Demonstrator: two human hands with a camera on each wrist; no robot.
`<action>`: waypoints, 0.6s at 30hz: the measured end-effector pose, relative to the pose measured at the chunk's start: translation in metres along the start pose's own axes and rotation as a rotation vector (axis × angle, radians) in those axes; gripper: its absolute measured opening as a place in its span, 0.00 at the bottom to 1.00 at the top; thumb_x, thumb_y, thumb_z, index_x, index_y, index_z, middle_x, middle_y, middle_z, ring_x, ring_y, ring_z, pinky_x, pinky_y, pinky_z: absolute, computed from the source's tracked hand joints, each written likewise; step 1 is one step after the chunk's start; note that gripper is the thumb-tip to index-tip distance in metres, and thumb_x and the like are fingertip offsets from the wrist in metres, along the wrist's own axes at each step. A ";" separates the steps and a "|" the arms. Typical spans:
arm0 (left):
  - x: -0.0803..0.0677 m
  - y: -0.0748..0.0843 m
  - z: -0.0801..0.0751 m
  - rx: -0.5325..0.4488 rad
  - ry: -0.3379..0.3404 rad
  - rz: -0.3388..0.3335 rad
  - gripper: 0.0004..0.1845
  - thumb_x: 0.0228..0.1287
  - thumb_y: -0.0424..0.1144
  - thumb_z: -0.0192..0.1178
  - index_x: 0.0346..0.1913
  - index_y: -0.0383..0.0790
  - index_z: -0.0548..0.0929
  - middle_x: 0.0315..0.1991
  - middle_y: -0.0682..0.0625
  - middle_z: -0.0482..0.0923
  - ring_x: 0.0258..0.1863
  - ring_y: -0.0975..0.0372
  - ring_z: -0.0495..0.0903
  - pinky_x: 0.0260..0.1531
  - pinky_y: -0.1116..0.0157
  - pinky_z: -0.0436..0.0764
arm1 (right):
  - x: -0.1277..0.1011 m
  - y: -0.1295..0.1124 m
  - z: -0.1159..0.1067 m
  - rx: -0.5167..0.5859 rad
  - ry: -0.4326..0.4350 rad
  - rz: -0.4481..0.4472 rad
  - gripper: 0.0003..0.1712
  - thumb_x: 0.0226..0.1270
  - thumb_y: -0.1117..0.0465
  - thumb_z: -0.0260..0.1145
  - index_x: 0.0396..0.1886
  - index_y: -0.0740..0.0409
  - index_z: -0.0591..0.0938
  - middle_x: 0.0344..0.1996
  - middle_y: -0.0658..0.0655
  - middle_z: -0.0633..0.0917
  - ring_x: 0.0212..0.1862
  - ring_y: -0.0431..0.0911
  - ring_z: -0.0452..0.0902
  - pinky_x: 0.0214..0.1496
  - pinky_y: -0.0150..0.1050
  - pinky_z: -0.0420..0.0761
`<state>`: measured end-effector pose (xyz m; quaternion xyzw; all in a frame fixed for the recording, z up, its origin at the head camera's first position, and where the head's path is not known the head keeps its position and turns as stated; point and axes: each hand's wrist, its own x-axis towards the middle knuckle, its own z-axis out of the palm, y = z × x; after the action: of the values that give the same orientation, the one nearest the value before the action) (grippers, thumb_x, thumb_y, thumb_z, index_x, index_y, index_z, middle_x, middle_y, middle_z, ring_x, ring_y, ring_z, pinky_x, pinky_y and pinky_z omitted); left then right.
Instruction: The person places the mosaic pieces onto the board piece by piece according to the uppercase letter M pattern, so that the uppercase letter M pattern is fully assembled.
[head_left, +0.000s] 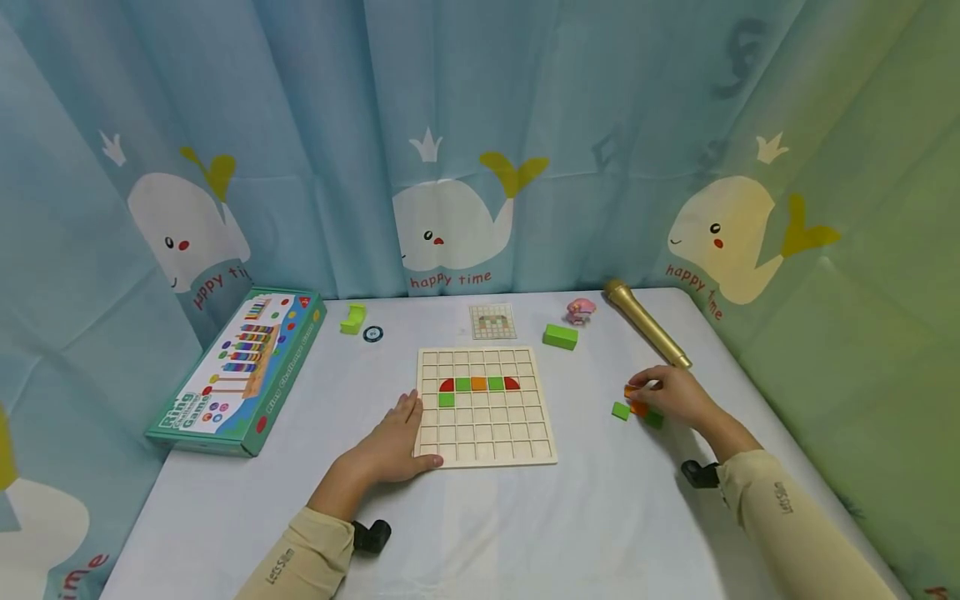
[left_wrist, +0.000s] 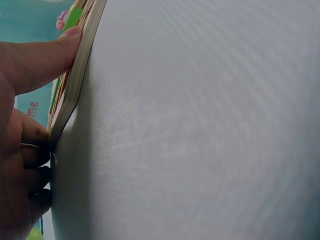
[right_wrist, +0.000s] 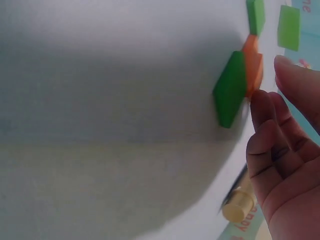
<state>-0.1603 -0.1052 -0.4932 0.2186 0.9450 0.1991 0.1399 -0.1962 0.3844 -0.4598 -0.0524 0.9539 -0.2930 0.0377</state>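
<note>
Our left hand, thumb and fingers spread against the gridded board, our right hand, thumb parted from fingers, perhaps touching an orange tile

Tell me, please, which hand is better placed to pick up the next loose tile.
Probably the right hand: it is right at the loose tiles, while the left hand rests against the board, farther from them.
</note>
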 end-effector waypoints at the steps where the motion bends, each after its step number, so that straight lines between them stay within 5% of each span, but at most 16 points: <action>1: 0.000 0.000 0.000 0.000 0.000 0.000 0.55 0.63 0.59 0.67 0.77 0.23 0.51 0.80 0.34 0.42 0.79 0.45 0.42 0.75 0.50 0.52 | 0.000 0.001 0.001 -0.002 0.000 0.003 0.17 0.65 0.57 0.73 0.47 0.64 0.87 0.42 0.61 0.86 0.35 0.46 0.82 0.32 0.39 0.78; 18: -0.003 0.004 -0.003 -0.001 0.002 -0.011 0.55 0.63 0.58 0.67 0.77 0.23 0.51 0.80 0.34 0.42 0.79 0.45 0.42 0.75 0.50 0.52 | 0.008 0.004 0.007 -0.021 -0.046 0.018 0.17 0.66 0.60 0.72 0.49 0.67 0.85 0.38 0.58 0.85 0.40 0.50 0.80 0.38 0.42 0.79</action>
<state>-0.1573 -0.1046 -0.4884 0.2130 0.9463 0.1990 0.1402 -0.2041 0.3830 -0.4680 -0.0511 0.9563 -0.2813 0.0616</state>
